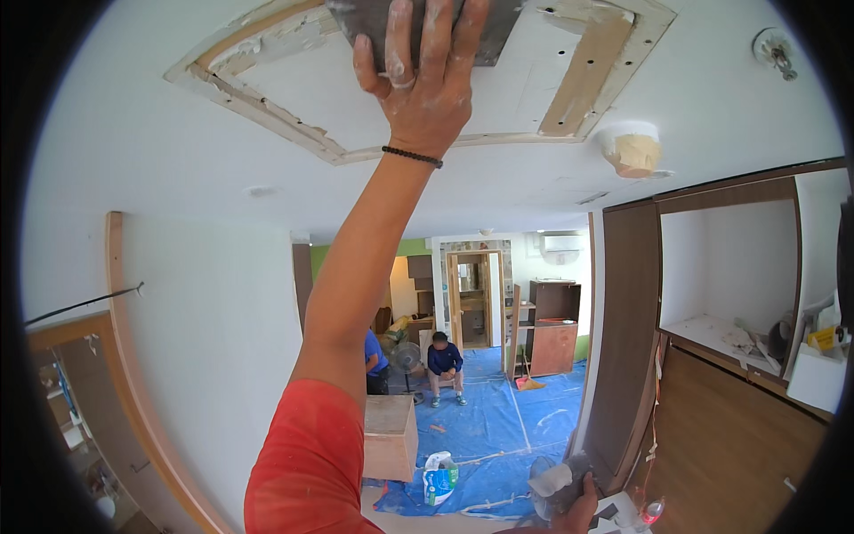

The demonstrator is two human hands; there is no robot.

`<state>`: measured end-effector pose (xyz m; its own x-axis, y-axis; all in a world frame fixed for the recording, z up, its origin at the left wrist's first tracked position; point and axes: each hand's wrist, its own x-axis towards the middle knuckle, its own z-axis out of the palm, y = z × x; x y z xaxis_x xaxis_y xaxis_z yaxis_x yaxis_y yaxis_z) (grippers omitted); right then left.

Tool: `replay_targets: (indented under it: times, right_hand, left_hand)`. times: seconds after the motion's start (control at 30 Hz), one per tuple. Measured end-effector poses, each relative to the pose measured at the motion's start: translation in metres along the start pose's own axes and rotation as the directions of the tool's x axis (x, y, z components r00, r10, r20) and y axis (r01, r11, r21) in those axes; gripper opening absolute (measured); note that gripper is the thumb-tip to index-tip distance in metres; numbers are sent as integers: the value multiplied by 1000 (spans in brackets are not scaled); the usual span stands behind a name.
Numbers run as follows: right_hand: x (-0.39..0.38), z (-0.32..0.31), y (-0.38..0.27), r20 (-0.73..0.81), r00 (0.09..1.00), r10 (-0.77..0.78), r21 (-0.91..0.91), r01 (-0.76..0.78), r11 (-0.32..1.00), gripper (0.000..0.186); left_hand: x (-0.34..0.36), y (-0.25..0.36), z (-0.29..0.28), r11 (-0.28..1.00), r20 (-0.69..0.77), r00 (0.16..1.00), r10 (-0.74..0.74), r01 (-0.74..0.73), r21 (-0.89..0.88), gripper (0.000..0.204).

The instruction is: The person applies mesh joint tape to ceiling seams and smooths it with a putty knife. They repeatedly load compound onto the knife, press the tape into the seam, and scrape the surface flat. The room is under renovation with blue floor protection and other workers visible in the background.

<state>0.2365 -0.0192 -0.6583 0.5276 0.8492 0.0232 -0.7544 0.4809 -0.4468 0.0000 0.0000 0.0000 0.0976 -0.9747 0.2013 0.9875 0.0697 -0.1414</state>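
Observation:
My left hand is raised at the top of the view, its whitened fingers spread over and gripping a dark grey flat blade against a ceiling panel, whose border has patchy filler, beige strips and dark holes. My left arm, in a red sleeve, crosses the middle. At the lower right my right hand grips a grey metal tool with a lump of off-white paste on it.
A cardboard-masked ceiling fitting sits right of the panel. Below are two people, a fan, a wooden box, a bag and blue floor sheeting. A cabinet stands right, a wooden frame left.

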Motion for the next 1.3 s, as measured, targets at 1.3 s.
replay_targets:
  times: [1.3]
  right_hand:
    - [-59,97,-55,-260,952,-159,-37,155,987,39]
  left_hand:
    - [-95,51,-507,-506,318,-846,428,68,860,27]
